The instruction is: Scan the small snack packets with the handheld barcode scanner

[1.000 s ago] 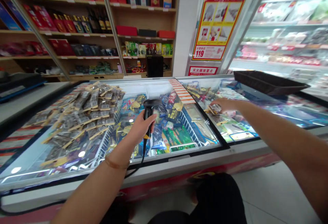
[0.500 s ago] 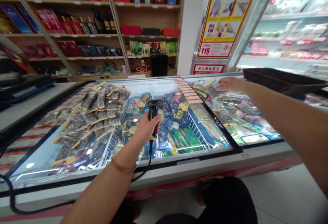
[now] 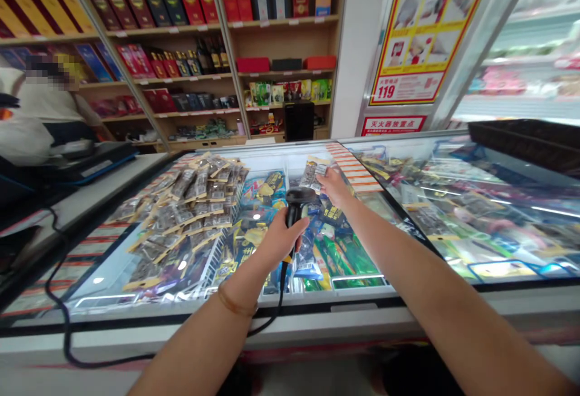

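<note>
My left hand (image 3: 284,234) is wrapped around the handle of a black barcode scanner (image 3: 299,195), held upright over the glass-topped freezer, its cable trailing down and to the left. My right hand (image 3: 334,185) pinches a small clear packet (image 3: 313,172) with a tan top edge and a white label; dark pieces show inside. The packet is just beyond the scanner head. On the glass at the left lies a spread pile of similar packets (image 3: 199,187). Under the glass, bagged frozen goods (image 3: 335,251) fill wire baskets.
Another packet (image 3: 428,217) lies on the right-hand glass. A dark tray (image 3: 521,142) stands at the far right. Checkout equipment (image 3: 90,163) and a person (image 3: 49,106) are at the left. Shelves of boxes (image 3: 190,3) line the back, beside a red and yellow poster (image 3: 428,33).
My right hand has come left from the right-hand glass, bringing a packet to the scanner. The left hand keeps its hold. The view has shifted left, so a person now shows there.
</note>
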`<state>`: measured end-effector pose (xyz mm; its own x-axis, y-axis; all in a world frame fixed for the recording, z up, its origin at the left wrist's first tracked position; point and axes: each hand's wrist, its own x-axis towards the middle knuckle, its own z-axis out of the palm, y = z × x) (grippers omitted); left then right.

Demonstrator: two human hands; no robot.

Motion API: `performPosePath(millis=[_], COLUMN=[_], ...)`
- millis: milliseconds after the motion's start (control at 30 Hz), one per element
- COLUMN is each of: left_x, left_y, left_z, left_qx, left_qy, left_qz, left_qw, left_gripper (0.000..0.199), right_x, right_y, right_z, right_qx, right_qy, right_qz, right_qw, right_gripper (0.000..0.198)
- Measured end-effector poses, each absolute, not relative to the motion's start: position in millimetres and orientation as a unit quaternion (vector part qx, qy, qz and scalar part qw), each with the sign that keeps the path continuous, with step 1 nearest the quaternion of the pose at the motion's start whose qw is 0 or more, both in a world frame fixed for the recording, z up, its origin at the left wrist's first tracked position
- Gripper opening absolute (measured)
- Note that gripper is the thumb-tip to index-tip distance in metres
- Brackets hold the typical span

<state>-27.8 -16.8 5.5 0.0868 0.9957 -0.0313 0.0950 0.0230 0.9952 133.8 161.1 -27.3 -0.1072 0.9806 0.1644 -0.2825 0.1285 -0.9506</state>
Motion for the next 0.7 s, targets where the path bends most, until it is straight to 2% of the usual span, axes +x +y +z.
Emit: performPosePath(millis=[233, 700], left_x=[-22.1, -19.8], left_y=[-21.6, -24.8], left_z=[5.7, 11.3], left_qx=[0.587, 0.597], left_qy=[0.523, 0.51], left_qz=[0.385, 0.396], left_qw=[0.484, 0.476], left_gripper=[0.03, 0.027], right_x=[140.2, 136.5], right_y=[159.8, 157.6], right_z=[-26.9, -27.4], right_qx=[-0.357, -0.324], right_qy=[-0.508, -0.508], right_qz=[0.563, 0.564], right_qw=[0.546, 0.565], right_gripper=[0.04, 0.043])
